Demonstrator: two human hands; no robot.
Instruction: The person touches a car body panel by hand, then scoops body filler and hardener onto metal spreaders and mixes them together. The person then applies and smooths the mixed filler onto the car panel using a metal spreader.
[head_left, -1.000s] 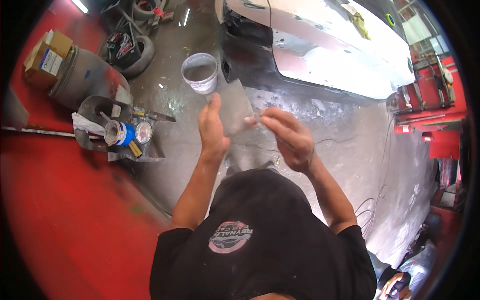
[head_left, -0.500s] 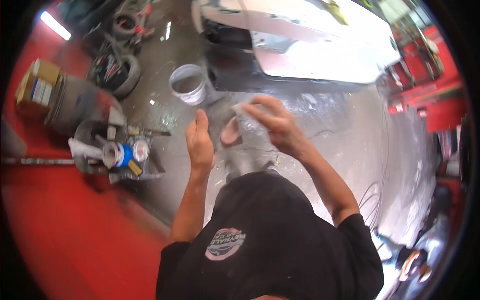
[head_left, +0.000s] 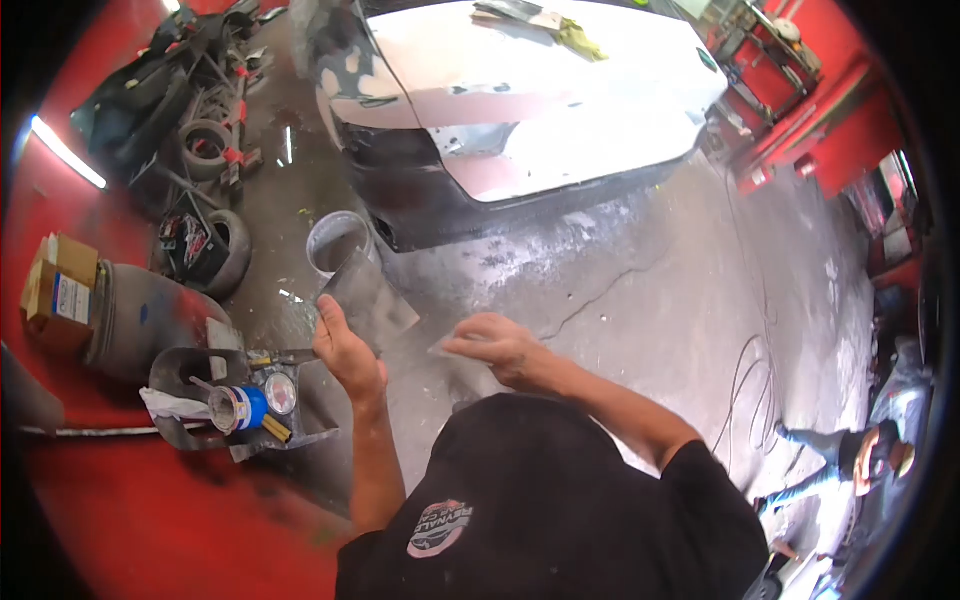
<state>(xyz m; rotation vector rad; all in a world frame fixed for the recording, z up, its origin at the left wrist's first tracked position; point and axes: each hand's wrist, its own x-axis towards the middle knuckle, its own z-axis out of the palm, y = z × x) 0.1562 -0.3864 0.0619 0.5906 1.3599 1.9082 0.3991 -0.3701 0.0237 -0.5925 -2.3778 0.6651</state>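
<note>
My left hand (head_left: 348, 352) is closed on the edge of a flat grey sheet (head_left: 372, 300), which looks like sandpaper or a thin board and has a paler corner. The sheet is tilted and partly overlaps a white bucket (head_left: 325, 238) on the floor behind it. To the right, my right hand (head_left: 500, 350) has its fingers pinched together. A small, thin, pale edge shows at its fingertips, too blurred to name. The two hands are apart, in front of my black shirt.
A car (head_left: 560, 110) with patchy white and bare paintwork stands ahead. At left are a bin with a blue-labelled can (head_left: 238, 408), a drum (head_left: 150, 320), a cardboard box (head_left: 62, 285) and tyres (head_left: 205, 150). A hose (head_left: 745, 380) lies at right; another person (head_left: 850, 455) is far right.
The grey sheet now shows its broad face in my left hand. My right hand has moved down towards my body. The view has shifted, bringing more of the car into sight.
</note>
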